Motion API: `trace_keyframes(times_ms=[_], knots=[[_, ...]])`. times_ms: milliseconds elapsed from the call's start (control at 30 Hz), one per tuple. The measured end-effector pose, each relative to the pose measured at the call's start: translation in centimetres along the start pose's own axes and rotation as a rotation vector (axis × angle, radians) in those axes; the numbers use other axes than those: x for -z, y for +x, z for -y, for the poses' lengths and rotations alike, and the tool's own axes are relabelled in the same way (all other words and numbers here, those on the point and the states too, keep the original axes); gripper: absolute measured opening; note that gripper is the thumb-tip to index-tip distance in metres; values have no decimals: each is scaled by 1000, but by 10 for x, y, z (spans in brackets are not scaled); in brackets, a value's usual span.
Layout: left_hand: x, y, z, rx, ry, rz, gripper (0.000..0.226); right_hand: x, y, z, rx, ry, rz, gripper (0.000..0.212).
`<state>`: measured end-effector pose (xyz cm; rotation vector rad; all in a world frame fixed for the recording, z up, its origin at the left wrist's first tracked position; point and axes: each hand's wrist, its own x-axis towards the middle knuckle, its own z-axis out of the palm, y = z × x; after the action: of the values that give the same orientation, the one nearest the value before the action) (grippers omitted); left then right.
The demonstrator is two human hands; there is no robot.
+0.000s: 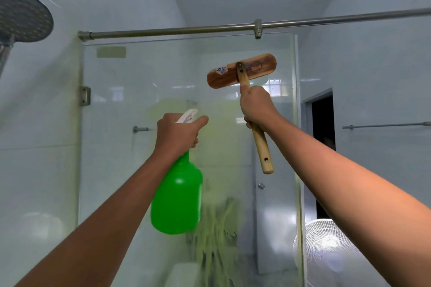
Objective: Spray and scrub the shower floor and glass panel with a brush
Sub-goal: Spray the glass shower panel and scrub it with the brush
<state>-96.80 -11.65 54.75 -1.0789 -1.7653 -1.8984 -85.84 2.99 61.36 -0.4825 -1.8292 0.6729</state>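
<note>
The glass panel (121, 158) stands upright in front of me, smeared with yellowish-green streaks that run down its middle and lower part. My left hand (178, 134) grips the neck of a green spray bottle (177, 200) with a white nozzle pointing at the glass. My right hand (256, 106) holds the wooden handle of a scrub brush (242, 73). The brush's wide wooden head lies flat against the upper part of the glass, bristles facing away from me. The shower floor is out of view.
A metal rod (186, 30) runs across above the glass. A round shower head (23, 16) hangs at the upper left. A hinge (84, 96) fixes the glass to the tiled left wall. A white fan (326, 247) and a dark doorway (323, 123) lie beyond, at right.
</note>
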Motion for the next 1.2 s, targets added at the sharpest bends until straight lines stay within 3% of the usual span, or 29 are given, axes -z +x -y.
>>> trace_keyframes(times_ms=[167,400,667,767,967,1100,1200], knots=[[0,3,-1,-69,56,9,36,-14,-12,-7,-80,-93,16,45],[1,2,-1,-93,54,21,39,-63,-110,-67,-179,-169,145,48],[15,16,4,-80,9,17,27,-15,5,17,-64,-128,11,36],[25,17,6,-80,15,-9,27,-23,-7,15,-115,-76,46,36],[37,18,19,-67,14,23,26,-77,-88,-49,-125,-254,148,50],[33,20,23,-37,27,32,29,-59,-32,-17,-29,-319,50,41],[28,19,21,-39,34,23,29,-46,2,9,-37,-203,-3,40]])
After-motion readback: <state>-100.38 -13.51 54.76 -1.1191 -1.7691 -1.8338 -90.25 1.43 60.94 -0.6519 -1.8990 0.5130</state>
